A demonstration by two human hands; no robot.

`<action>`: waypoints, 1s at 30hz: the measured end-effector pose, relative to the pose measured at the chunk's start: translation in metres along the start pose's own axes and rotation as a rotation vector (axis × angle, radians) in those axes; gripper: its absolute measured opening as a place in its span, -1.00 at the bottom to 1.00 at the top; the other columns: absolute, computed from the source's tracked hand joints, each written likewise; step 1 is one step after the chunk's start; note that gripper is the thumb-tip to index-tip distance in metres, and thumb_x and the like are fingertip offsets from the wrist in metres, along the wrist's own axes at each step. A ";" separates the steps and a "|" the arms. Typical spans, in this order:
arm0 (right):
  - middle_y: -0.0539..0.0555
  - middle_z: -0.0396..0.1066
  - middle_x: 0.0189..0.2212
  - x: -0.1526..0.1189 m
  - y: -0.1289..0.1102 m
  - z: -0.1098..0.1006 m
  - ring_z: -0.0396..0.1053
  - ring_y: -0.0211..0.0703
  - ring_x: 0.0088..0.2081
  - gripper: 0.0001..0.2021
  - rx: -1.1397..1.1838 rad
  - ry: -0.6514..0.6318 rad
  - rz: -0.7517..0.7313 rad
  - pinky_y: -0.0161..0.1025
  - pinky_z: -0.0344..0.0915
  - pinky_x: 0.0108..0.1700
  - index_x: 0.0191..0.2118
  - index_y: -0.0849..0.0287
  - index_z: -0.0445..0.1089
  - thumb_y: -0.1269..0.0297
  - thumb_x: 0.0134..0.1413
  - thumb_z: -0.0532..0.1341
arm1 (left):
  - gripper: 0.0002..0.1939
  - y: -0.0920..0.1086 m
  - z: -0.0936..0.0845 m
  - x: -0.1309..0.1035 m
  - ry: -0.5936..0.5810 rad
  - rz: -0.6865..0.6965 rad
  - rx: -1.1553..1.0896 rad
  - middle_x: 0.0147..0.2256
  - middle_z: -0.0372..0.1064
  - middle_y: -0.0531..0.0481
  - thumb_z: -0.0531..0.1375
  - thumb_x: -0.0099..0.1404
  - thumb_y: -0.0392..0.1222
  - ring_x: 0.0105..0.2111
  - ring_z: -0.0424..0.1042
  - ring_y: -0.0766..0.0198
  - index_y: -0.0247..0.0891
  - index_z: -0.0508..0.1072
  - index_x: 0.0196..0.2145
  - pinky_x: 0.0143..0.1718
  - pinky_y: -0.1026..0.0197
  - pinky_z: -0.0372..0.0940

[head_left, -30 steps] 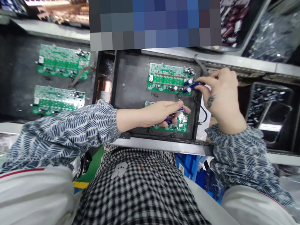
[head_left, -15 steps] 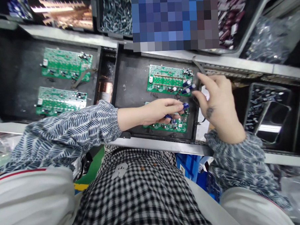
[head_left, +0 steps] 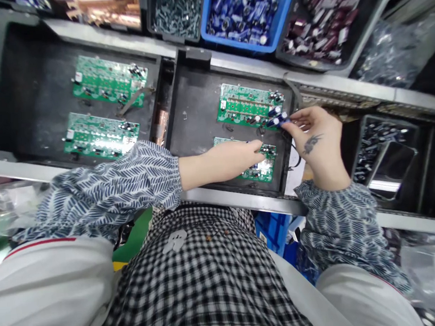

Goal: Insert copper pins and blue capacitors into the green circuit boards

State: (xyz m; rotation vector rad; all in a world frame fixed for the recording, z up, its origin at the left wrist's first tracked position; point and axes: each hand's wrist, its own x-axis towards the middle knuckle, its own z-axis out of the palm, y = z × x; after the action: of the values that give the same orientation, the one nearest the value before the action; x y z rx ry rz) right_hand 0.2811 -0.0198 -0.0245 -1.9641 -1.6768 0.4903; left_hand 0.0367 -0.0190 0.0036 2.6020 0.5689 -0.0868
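My right hand [head_left: 312, 132] pinches a blue capacitor [head_left: 283, 121] at the right end of the upper green circuit board [head_left: 242, 104]. Other blue capacitors [head_left: 274, 111] stand on that end of the board. My left hand [head_left: 235, 160] is over the lower circuit board [head_left: 220, 141], covering much of it. Its fingers are curled together, and a bit of blue shows beneath them; what they hold is mostly hidden. Both boards lie in a black tray [head_left: 197, 106].
A second black tray [head_left: 30, 94] at left holds two more boards [head_left: 109, 76]. Behind are a blue bin of blue capacitors [head_left: 246, 49], a bin of maroon parts [head_left: 320, 29] and one of small grey parts [head_left: 177, 16]. A phone [head_left: 392, 167] lies on a parts bin at right.
My right hand has closed on a blue capacitor at the upper board. My left hand has turned over, hiding the blue capacitor that showed at its fingertips. The trays have shifted slightly in view.
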 end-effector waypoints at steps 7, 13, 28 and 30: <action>0.02 0.53 -0.41 -0.004 -0.009 0.002 0.45 -0.04 -0.37 -0.87 0.002 0.097 -0.027 0.01 0.41 -0.18 -0.34 0.04 0.42 0.19 -0.03 0.34 | -0.61 -0.001 0.004 0.005 0.025 0.008 0.029 0.00 0.36 -0.20 -0.04 0.42 -0.50 -0.25 0.39 0.19 -0.32 0.49 0.02 -0.32 0.18 0.11; 0.09 0.56 -0.29 -0.004 -0.015 0.000 0.47 0.11 -0.17 -0.96 -0.200 -0.007 -0.152 0.15 0.37 -0.02 -0.34 -0.01 0.47 0.22 0.14 0.30 | -0.79 -0.005 -0.009 0.003 0.165 -0.122 -0.434 0.03 0.36 -0.16 0.13 0.48 -0.26 -0.07 0.39 0.16 -0.33 0.44 0.01 -0.07 0.21 0.21; 0.04 0.59 -0.17 -0.117 -0.058 -0.032 0.56 -0.03 -0.15 -0.87 0.709 -0.088 -0.138 -0.06 0.51 -0.12 -0.09 -0.02 0.51 0.17 0.31 0.27 | -0.72 0.045 -0.019 -0.054 -0.208 -0.500 -2.040 0.01 0.49 -0.13 0.17 0.36 -0.48 -0.33 0.52 0.44 -0.34 0.53 -0.02 -0.57 0.49 0.15; 0.02 0.59 -0.26 -0.114 -0.044 -0.031 0.53 -0.05 -0.28 -0.85 0.443 0.041 -0.188 -0.07 0.49 -0.19 -0.08 -0.02 0.53 0.19 0.25 0.33 | -0.64 0.048 -0.011 -0.059 -0.222 -0.547 -2.147 0.12 0.46 -0.19 0.13 0.38 -0.51 -0.30 0.55 0.41 -0.34 0.53 0.05 -0.61 0.50 0.13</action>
State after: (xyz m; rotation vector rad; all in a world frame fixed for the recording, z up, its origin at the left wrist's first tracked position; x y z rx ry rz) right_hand 0.2440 -0.1311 0.0205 -1.4755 -1.5476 0.6777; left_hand 0.0021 -0.0751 0.0442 0.3395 0.6275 0.0583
